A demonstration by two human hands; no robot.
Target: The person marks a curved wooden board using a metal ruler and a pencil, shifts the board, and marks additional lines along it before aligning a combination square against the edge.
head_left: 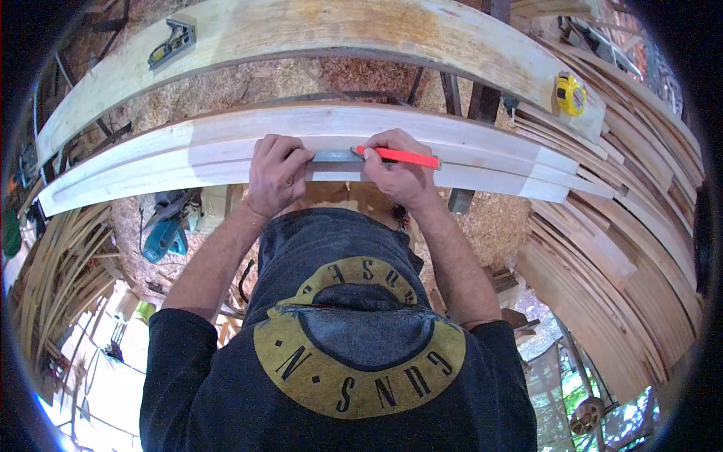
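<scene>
Several long pale boards (226,160) lie side by side across the view in front of my body. My left hand (277,172) is closed, its thumb and fingers pinching the left end of a flat grey metal strip (335,156) that lies on the boards. My right hand (401,167) is closed around a red flat carpenter's pencil (413,157). The pencil's dark tip points left and is close to the strip, near its right end. Whether the tip touches the wood, I cannot tell. Both hands rest at the boards' near edge.
Beyond the boards, a wide plank (301,30) carries a hand plane (173,45) and a yellow tape measure (570,94). A teal power tool (164,239) is low on the left. Stacked wood strips (633,248) fill the right side. Wood shavings (493,230) cover the ground.
</scene>
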